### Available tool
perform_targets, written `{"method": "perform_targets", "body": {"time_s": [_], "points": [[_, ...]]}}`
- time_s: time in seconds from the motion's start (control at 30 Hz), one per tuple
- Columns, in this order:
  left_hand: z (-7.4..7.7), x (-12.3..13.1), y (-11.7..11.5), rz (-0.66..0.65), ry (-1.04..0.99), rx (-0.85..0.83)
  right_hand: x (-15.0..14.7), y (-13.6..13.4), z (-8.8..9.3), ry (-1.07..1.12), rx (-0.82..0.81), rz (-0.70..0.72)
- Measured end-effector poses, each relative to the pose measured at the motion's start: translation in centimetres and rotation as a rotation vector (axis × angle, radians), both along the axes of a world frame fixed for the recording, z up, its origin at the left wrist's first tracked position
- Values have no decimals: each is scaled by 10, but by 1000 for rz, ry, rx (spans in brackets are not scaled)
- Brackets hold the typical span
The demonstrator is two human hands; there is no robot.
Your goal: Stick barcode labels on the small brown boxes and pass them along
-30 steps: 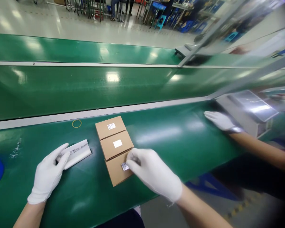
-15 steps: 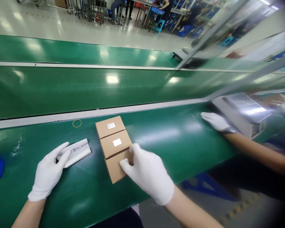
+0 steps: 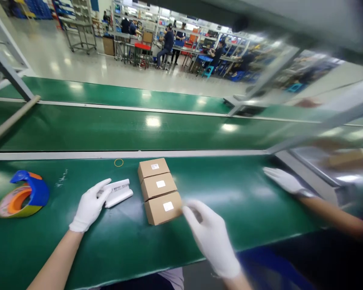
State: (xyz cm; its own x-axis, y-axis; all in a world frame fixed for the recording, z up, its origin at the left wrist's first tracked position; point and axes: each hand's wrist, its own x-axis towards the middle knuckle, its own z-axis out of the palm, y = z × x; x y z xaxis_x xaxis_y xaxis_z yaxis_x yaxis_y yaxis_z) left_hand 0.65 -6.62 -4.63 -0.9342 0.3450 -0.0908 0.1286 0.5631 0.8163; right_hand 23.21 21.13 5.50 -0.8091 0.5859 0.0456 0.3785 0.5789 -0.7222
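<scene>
My left hand is closed on one end of a white, rolled-up strip of label paper, with small dark print along it, low over the green surface. Right of it, three brown cardboard boxes stand in a row, touching, each with a white label on top. The label on the nearest box lies fully in view. My right hand is just off that box's right edge, its thumb and index fingertips together. Nothing shows between them, though the hand is slightly blurred.
A tape roll in a blue holder lies at the left, and a thin yellow ring near the white rail. On the right, a co-worker's gloved hand rests beside a grey tray-like object. Metal posts rise at both sides.
My right hand has come off the nearest box's top, uncovering its label, and drawn back to the right. The view has tilted up and left. My left hand keeps the label strip.
</scene>
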Motion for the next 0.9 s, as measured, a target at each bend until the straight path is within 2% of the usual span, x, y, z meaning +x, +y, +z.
{"method": "perform_targets", "body": {"time_s": [0.1, 0.2, 0.33, 0.43, 0.53, 0.63, 0.8, 0.9], "points": [[13, 13, -3, -68, -26, 117, -16, -28, 5, 138, -3, 189], [31, 39, -8, -176, -68, 195, -37, -54, 9, 228, -36, 376], [47, 74, -18, -229, -154, 270, -58, -76, 5, 124, -181, 522], [50, 91, -26, -204, -257, 347, -63, -84, -3, -30, -316, 512], [52, 100, -30, -179, -274, 343, -62, -90, -6, -46, -321, 459], [56, 104, -31, -160, -225, 296, -58, -96, -3, -35, -337, 478], [63, 105, -28, -181, -247, 364, -50, -96, 3, 18, -247, 561], [65, 105, -26, -221, -281, 399, -47, -95, 4, 30, -207, 548]]}}
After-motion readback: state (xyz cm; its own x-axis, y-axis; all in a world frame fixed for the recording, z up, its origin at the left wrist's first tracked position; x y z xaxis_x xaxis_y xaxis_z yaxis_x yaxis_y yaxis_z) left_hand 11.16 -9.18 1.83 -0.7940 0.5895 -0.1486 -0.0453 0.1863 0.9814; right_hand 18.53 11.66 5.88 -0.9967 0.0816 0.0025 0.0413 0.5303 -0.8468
